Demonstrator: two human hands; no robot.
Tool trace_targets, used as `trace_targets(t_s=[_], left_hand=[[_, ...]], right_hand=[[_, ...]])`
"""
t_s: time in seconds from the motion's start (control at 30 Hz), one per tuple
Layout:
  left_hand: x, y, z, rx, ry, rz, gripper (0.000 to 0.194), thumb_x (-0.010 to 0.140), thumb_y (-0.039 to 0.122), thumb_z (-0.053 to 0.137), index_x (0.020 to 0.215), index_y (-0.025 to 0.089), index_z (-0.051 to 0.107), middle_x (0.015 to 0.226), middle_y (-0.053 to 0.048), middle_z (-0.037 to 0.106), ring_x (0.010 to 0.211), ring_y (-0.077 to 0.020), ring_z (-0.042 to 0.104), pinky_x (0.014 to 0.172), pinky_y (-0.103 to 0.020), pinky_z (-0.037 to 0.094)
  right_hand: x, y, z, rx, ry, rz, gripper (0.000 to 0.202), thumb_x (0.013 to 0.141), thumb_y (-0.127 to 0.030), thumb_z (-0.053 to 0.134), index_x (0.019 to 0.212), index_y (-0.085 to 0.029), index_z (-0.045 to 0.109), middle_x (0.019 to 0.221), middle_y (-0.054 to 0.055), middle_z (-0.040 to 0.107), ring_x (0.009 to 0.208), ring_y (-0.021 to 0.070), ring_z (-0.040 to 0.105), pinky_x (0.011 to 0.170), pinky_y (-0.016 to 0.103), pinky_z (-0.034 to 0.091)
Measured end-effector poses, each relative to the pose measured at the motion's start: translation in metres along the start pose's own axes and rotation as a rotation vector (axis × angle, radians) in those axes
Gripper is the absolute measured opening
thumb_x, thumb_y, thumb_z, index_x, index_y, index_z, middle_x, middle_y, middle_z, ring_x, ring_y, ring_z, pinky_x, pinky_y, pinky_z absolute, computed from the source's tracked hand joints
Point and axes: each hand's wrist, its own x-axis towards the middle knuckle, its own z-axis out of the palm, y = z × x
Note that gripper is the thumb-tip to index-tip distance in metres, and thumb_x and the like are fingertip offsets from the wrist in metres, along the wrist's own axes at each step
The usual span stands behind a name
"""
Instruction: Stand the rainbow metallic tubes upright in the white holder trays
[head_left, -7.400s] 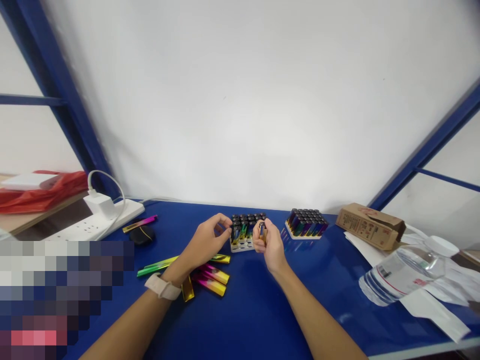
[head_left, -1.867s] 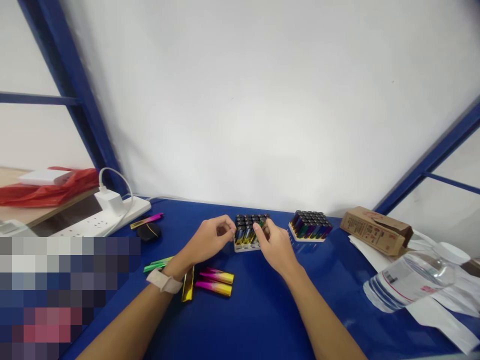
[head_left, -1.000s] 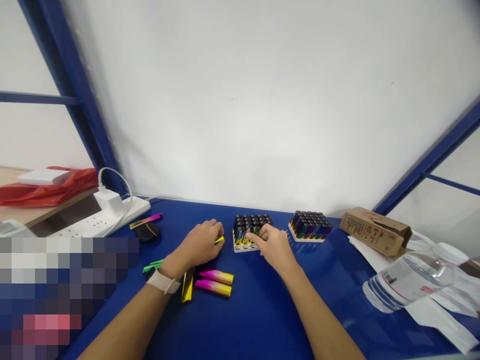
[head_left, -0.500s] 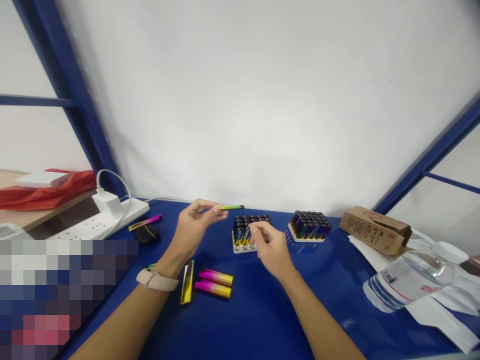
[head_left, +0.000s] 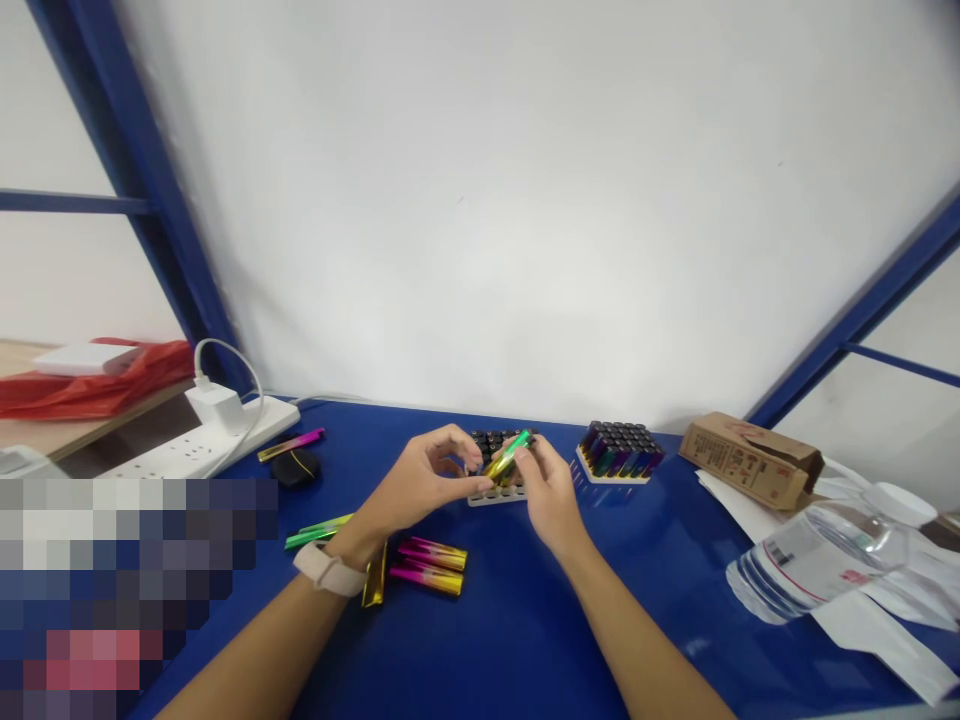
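Note:
A shiny green-and-yellow tube (head_left: 508,457) is held slantwise between my two hands, its green end up and to the right. My left hand (head_left: 424,480), wearing a pale wristband, pinches at the tube's lower yellow end. My right hand (head_left: 551,497) is closed on its upper part with thumb and fingers. Directly behind and below them stands a pale rack (head_left: 499,496) with rows of black-topped tubes, partly covered by the hands. Near my left wrist lie pink-and-yellow tubes (head_left: 427,575), a yellow one (head_left: 375,582) and green ones (head_left: 319,530).
A second full rack (head_left: 619,455) stands to the right. Further right are a cardboard box (head_left: 750,465), a water bottle (head_left: 814,560) and white papers. At left lie a black mouse-like object (head_left: 295,467), a pink-yellow tube (head_left: 291,445) and a white power strip (head_left: 169,447).
My left hand has moved right and down with the green-yellow tube, bringing it to my right hand in front of the rack. My right hand now grips it too.

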Motion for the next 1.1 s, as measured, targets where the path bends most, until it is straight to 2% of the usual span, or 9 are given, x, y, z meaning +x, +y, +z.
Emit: trace_targets(t_s=[0.1, 0.17, 0.3, 0.4, 0.5, 0.7, 0.8, 0.9, 1.1], left_hand=[[0.001, -0.005, 0.001, 0.225, 0.141, 0.042, 0.04, 0.073, 0.04, 0.083, 0.095, 0.02, 0.057, 0.088, 0.001, 0.062, 0.079, -0.0149, 0.061, 0.072, -0.029, 0.053], [0.0, -0.01, 0.003, 0.369, 0.204, 0.028, 0.047, 0.072, 0.043, 0.083, 0.104, 0.022, 0.055, 0.1, -0.002, 0.064, 0.087, -0.018, 0.063, 0.076, -0.032, 0.054], [0.0, -0.023, 0.007, 0.447, 0.1, -0.056, 0.066, 0.074, 0.04, 0.08, 0.13, 0.026, 0.049, 0.127, -0.007, 0.064, 0.113, -0.0254, 0.064, 0.091, -0.04, 0.055], [0.002, -0.031, 0.008, 0.438, 0.068, -0.073, 0.065, 0.078, 0.035, 0.076, 0.135, 0.025, 0.047, 0.127, -0.007, 0.067, 0.119, -0.0254, 0.063, 0.098, -0.042, 0.053], [0.004, -0.034, 0.008, 0.445, 0.085, -0.095, 0.056, 0.08, 0.032, 0.073, 0.131, 0.023, 0.051, 0.123, -0.008, 0.069, 0.115, -0.0249, 0.065, 0.097, -0.042, 0.054], [0.006, -0.029, 0.002, 0.463, 0.062, -0.057, 0.048, 0.08, 0.03, 0.072, 0.125, 0.025, 0.058, 0.117, -0.006, 0.072, 0.107, -0.0252, 0.068, 0.093, -0.043, 0.055], [0.005, -0.029, -0.003, 0.464, 0.06, -0.041, 0.046, 0.08, 0.032, 0.073, 0.123, 0.025, 0.059, 0.116, -0.006, 0.073, 0.107, -0.0263, 0.069, 0.093, -0.043, 0.055], [0.005, -0.03, -0.01, 0.475, 0.078, -0.028, 0.045, 0.079, 0.031, 0.074, 0.121, 0.025, 0.059, 0.116, -0.005, 0.074, 0.108, -0.0264, 0.07, 0.092, -0.041, 0.056], [0.005, -0.029, -0.014, 0.516, 0.061, -0.015, 0.047, 0.082, 0.03, 0.07, 0.127, 0.025, 0.055, 0.121, -0.006, 0.072, 0.113, -0.0258, 0.068, 0.093, -0.04, 0.055]], right_hand=[[0.003, 0.003, -0.003, -0.025, 0.105, -0.02, 0.032, 0.097, -0.047, 0.052, 0.083, -0.02, 0.059, 0.077, 0.002, 0.065, 0.07, 0.0153, 0.059, 0.067, 0.028, 0.049], [0.006, 0.006, -0.006, 0.018, 0.177, -0.007, 0.03, 0.097, -0.048, 0.052, 0.084, -0.021, 0.055, 0.068, -0.002, 0.06, 0.063, 0.0139, 0.056, 0.063, 0.027, 0.048], [0.011, 0.01, -0.011, 0.143, 0.281, 0.025, 0.027, 0.095, -0.049, 0.056, 0.091, -0.023, 0.051, 0.064, -0.007, 0.053, 0.054, 0.0128, 0.055, 0.054, 0.027, 0.049], [0.013, 0.011, -0.011, 0.186, 0.309, 0.034, 0.028, 0.093, -0.05, 0.058, 0.092, -0.023, 0.05, 0.064, -0.007, 0.053, 0.051, 0.0124, 0.056, 0.051, 0.026, 0.049], [0.013, 0.01, -0.009, 0.198, 0.291, 0.06, 0.031, 0.091, -0.053, 0.06, 0.093, -0.024, 0.05, 0.064, -0.008, 0.052, 0.047, 0.0113, 0.053, 0.046, 0.024, 0.046], [0.014, 0.012, -0.011, 0.235, 0.206, 0.162, 0.034, 0.088, -0.054, 0.064, 0.092, -0.022, 0.054, 0.061, -0.008, 0.045, 0.042, 0.0065, 0.033, 0.039, 0.019, 0.024], [0.014, 0.013, -0.014, 0.304, 0.137, 0.236, 0.043, 0.089, -0.062, 0.057, 0.083, -0.019, 0.056, 0.056, -0.008, 0.037, 0.041, 0.0058, 0.025, 0.04, 0.02, 0.017], [0.015, 0.015, -0.016, 0.334, 0.089, 0.32, 0.052, 0.089, -0.068, 0.048, 0.069, -0.019, 0.051, 0.051, -0.008, 0.031, 0.04, 0.0058, 0.02, 0.04, 0.021, 0.014], [0.013, 0.013, -0.013, 0.317, 0.031, 0.395, 0.044, 0.087, -0.057, 0.045, 0.06, -0.022, 0.042, 0.047, -0.008, 0.025, 0.038, 0.0058, 0.015, 0.039, 0.02, 0.01]])
